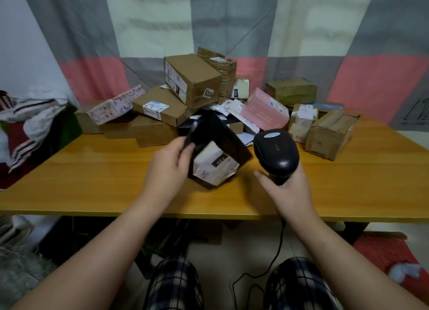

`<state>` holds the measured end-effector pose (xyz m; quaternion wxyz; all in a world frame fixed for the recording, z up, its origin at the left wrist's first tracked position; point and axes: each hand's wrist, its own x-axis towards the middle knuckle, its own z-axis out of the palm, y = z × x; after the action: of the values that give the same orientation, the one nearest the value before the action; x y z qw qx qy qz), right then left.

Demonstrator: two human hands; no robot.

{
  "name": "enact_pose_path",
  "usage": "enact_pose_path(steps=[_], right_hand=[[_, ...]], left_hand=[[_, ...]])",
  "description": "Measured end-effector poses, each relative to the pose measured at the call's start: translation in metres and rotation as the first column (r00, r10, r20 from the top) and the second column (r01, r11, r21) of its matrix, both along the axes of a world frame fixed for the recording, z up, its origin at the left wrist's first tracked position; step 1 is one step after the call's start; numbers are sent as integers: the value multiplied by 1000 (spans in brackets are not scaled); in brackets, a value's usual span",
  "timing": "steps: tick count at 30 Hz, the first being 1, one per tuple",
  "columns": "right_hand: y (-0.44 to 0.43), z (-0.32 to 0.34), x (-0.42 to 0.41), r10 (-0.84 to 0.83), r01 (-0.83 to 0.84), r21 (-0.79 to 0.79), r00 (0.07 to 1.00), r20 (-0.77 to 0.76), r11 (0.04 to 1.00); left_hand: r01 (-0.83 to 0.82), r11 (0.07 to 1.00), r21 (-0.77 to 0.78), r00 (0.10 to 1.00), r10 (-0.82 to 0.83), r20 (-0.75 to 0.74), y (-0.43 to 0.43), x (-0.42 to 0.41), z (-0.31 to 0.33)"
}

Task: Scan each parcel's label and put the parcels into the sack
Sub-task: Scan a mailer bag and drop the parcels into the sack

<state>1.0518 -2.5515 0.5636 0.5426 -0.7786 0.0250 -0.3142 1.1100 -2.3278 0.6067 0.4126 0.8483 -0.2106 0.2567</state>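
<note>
Knees in checked trousers [174, 284] lie lowest in view, both bare forearms reaching over them to the table [92, 170]. The left hand [170, 170] has its fingers and thumb curled round the upper left edge of a black parcel [222, 145], held tilted over the table's near half with its white label [214, 167] turned up toward the camera; whether the lower corner rests on the wood cannot be told. The right hand [287, 191] is closed round the handle of a black scanner [276, 150], thumb stretched leftward. The scanner head stands just right of the parcel, apart from it, and its cable [279, 247] drops past the table edge to the floor. Behind, a pile of parcels fills the far middle of the table: a brown box [192, 80] on top, a pink box [264, 110] to the right, a patterned box [116, 105] to the left. Clothes [30, 121] are heaped beyond the table's left end, and a striped curtain [232, 19] hangs at the back.
</note>
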Motion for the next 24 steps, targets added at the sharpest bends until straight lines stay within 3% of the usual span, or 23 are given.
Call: enact_pose_path(steps=[3, 5, 10, 16, 19, 21, 23, 24], right_hand=[[-1, 4, 0, 59, -62, 64, 997, 39, 996], [-1, 6, 1, 70, -74, 101, 997, 39, 992], [0, 9, 4, 158, -152, 166, 987, -27, 974], [9, 13, 14, 96, -98, -16, 991, -94, 995], [7, 21, 18, 7, -13, -112, 998, -61, 994], [7, 32, 17, 17, -28, -238, 999, -48, 971], [12, 45, 14, 122, -135, -373, 991, -58, 918], [15, 51, 12, 183, -197, -423, 980, -73, 884]], left_hand=[[24, 960, -279, 991, -59, -119, 2, 11, 14], [22, 926, -377, 975, -103, -196, 2, 15, 12], [30, 906, -421, 937, -172, -303, 6, 21, -6], [40, 902, -429, 933, -188, -307, -3, 27, -9], [-46, 972, -231, 968, -14, -252, -5, 29, -8], [-115, 993, 16, 993, 116, -39, -2, 28, -3], [-21, 945, 325, 995, -11, 95, -4, 31, 6], [68, 875, 479, 993, -106, 54, -7, 34, 10]])
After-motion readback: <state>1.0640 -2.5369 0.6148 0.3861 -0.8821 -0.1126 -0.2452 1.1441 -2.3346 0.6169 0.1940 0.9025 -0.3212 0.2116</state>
